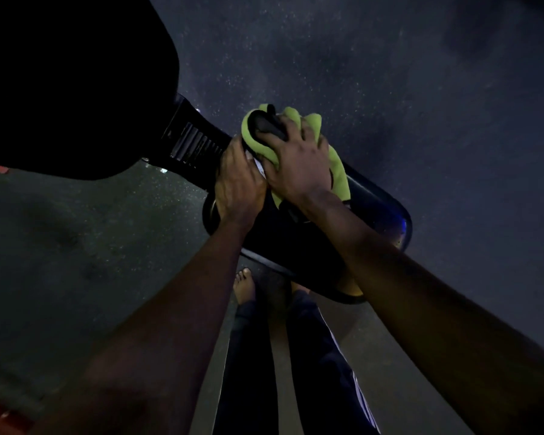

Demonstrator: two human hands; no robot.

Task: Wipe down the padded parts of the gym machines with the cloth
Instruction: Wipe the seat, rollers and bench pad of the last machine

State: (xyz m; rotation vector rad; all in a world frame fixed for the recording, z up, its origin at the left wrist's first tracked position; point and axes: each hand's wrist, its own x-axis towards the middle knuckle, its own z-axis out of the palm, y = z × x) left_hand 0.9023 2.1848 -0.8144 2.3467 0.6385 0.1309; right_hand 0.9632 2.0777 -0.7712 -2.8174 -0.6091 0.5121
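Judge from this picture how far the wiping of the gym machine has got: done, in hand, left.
Done: nothing shows as wiped; the dim light hides any marks. In hand: the right hand holds the green cloth around a black grip while the left hand holds the frame. Left: likely the large black pad.

- One crumpled yellow-green cloth [339,171], centre of the frame.
- Two bare hands: left hand [237,183], right hand [299,164].
- Two black padded parts: large pad [69,83] upper left, smaller pad [377,205] centre.
- One ribbed black bar [195,146] between them.
- One bare foot [243,285] plainly showing, lower centre.
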